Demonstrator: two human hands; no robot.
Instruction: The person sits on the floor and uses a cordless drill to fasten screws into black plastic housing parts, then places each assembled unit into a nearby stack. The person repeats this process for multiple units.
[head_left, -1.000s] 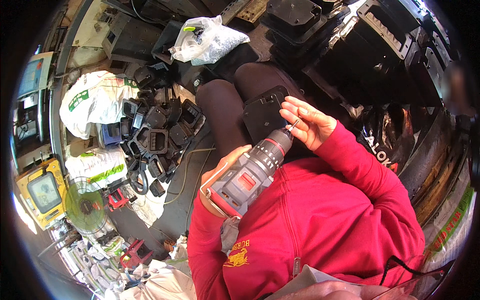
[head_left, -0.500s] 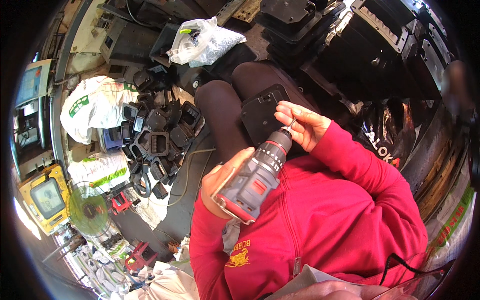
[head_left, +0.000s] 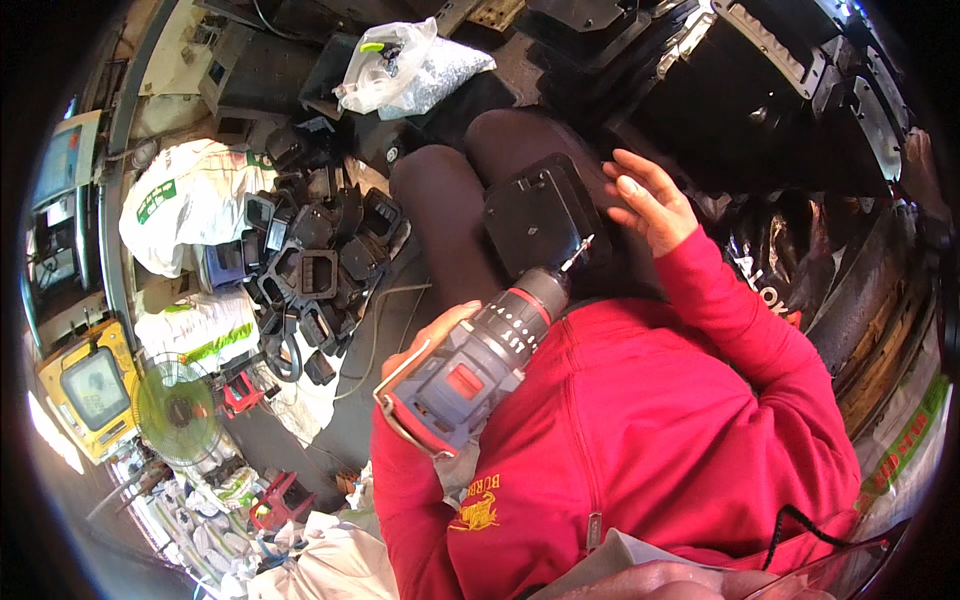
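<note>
My left hand (head_left: 428, 338) is wrapped round a grey and red cordless drill (head_left: 465, 380), with most of the grip hidden behind its body. The drill's bit (head_left: 576, 256) points up and to the right, toward a black square housing (head_left: 535, 212) resting on my thighs. Whether a screw sits on the bit's tip is too small to tell. Right of the housing, my right hand (head_left: 652, 205) is lifted with fingers apart, holding nothing and not touching the drill.
Many black plastic frames (head_left: 305, 275) lie heaped at left beside white sacks (head_left: 195, 205). A clear bag of small metal parts (head_left: 430, 80) sits beyond my knees. Large black housings (head_left: 720, 100) are stacked at far right. A green fan (head_left: 178, 408) stands at lower left.
My right hand has come away from the drill bit, moving right and upward, its fingers now spread. The drill has shifted slightly left and down in my left hand.
</note>
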